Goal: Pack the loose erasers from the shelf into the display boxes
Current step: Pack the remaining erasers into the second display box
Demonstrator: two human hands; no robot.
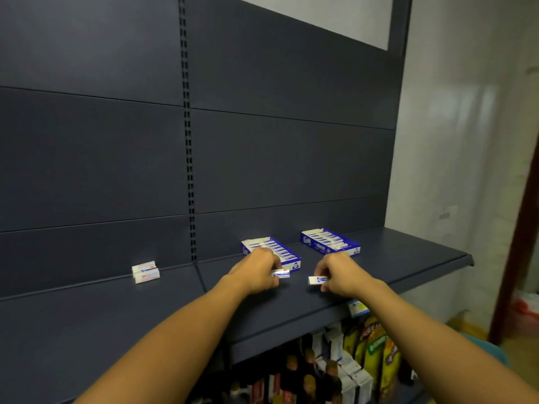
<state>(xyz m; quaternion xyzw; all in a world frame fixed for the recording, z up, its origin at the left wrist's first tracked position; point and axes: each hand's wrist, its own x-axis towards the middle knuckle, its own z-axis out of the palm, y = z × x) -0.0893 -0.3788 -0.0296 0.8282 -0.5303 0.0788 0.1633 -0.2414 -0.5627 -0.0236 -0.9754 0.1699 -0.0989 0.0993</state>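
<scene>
Two blue-and-white display boxes stand on the dark shelf [408, 258]: the left box [287, 255] partly behind my left hand, the right box [331, 243] further back, both holding rows of erasers. My left hand [258, 272] pinches a white eraser with a blue sleeve [281, 273] just in front of the left box. My right hand [341, 274] pinches another white eraser [316, 279] above the shelf. A small stack of loose erasers with red labels [145, 272] lies far left on the shelf.
The dark back panel [291, 156] rises behind the shelf, with a slotted upright [189, 170]. Below the shelf edge stand bottles [309, 383], cartons and yellow snack bags [376, 345]. A pale wall and a brown door frame [522, 243] lie to the right.
</scene>
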